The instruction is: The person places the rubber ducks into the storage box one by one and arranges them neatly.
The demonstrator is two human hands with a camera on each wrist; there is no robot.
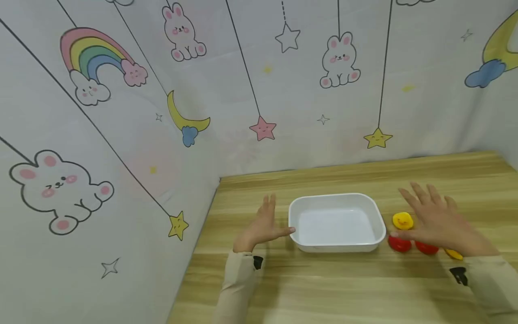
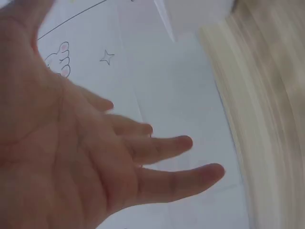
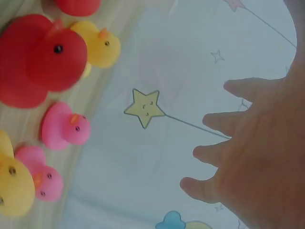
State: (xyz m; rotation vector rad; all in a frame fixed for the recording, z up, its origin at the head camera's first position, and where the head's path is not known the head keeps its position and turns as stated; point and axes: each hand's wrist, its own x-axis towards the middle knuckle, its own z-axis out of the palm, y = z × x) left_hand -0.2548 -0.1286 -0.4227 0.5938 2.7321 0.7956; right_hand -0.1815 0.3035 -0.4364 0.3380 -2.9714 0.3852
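Note:
A white rectangular plastic tub stands on the wooden table with nothing in it. Beside its left rim is my left hand, fingers spread and thumb tip close to the rim; whether it touches, I cannot tell. My right hand hovers, fingers spread, over rubber ducks right of the tub. A yellow duck and a red duck show past its thumb. Another red duck and a yellow one are partly covered by the hand. In the right wrist view, two pink ducks also appear. Both hands hold nothing.
The wooden table meets a pale wall cloth printed with bunnies, stars and moons at the back and left. Beige sleeves cover both forearms, with a small black piece at each wrist.

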